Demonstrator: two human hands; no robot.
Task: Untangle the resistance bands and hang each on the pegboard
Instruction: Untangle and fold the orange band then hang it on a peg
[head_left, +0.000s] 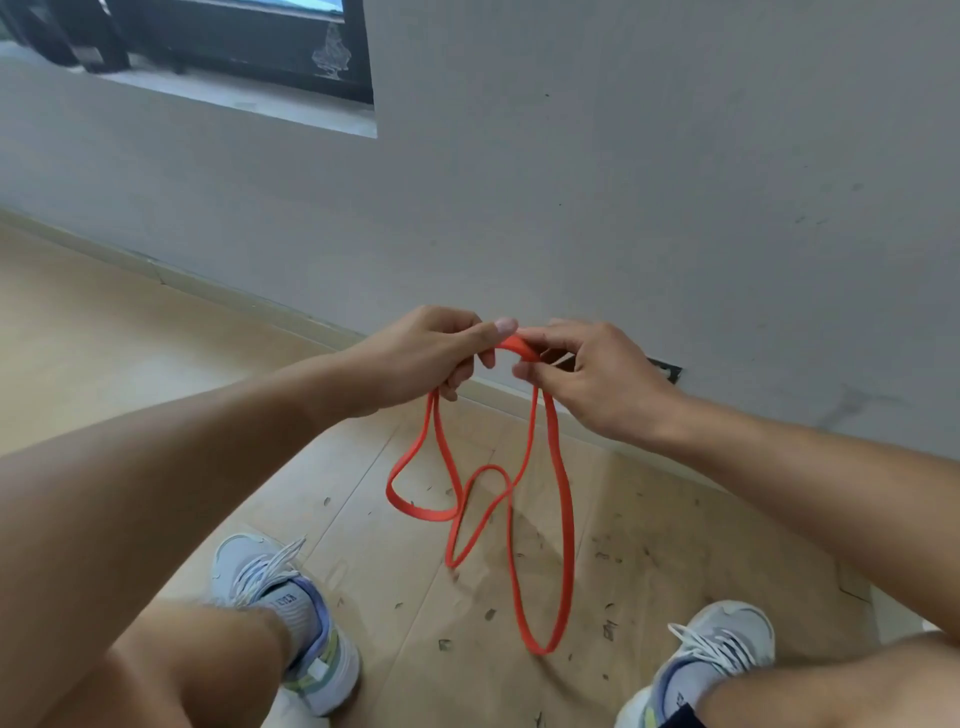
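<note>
From the head camera, both hands meet just below the middle of the view, held out over the floor (130, 332) in front of a grey wall (623, 182). The left hand (421, 358) has its fingers curled round the top of an orange resistance band (566, 519), thumb laid along it. The right hand (592, 374), just beside it at 3 o'clock, pinches the same top bend between thumb and fingertips. From the two grips the band hangs toward 6 o'clock in several crossing loops, the longest reaching down between two pale sneakers (291, 613). Small dark scraps speckle the floor under the loops. A dark-framed window (291, 57) sits at 11 o'clock.
</note>
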